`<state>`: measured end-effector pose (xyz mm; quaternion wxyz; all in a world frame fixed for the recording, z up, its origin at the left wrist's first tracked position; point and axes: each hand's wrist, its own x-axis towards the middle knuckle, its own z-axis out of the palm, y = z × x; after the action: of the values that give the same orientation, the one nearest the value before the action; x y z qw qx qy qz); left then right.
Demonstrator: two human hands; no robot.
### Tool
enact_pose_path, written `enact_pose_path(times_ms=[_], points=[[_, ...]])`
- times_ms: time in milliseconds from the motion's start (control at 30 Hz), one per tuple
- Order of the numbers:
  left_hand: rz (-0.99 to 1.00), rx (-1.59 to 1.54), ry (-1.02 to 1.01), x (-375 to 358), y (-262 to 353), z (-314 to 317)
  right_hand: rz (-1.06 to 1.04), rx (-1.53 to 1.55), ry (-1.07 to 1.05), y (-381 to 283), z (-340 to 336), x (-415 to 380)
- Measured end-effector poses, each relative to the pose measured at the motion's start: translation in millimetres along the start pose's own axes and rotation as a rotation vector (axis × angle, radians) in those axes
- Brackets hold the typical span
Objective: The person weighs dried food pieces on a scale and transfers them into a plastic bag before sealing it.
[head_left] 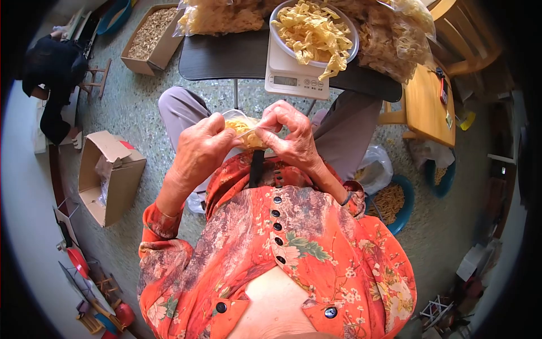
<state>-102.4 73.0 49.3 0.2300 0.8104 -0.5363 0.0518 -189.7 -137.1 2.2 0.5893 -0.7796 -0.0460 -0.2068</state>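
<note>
A clear plastic bag holding yellow dried strips is in front of my lap. My left hand pinches one side of its top edge. With fingers closed, my right hand grips the other side, close to the left. Beyond my hands, a white digital scale sits on a dark table. On the scale rests a pale plastic bowl heaped with yellow dried strips, a few hanging over its rim. The digits on the display are too small to read.
Filled plastic bags lie on the dark table. Cardboard boxes stand on the floor at left. A wooden chair and teal basins are at right. Another person is at far left beside a small stool.
</note>
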Motion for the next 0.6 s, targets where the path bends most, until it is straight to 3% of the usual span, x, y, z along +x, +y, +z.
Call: enact_pose_path(times_ms=[200,600], points=[[-0.023,0.008,0.061,0,10,-2,0.161,0.093,0.018,-7,2,-4],[0.002,-0.218,0.007,-9,6,0,0.069,0.198,0.017,-11,4,-10]])
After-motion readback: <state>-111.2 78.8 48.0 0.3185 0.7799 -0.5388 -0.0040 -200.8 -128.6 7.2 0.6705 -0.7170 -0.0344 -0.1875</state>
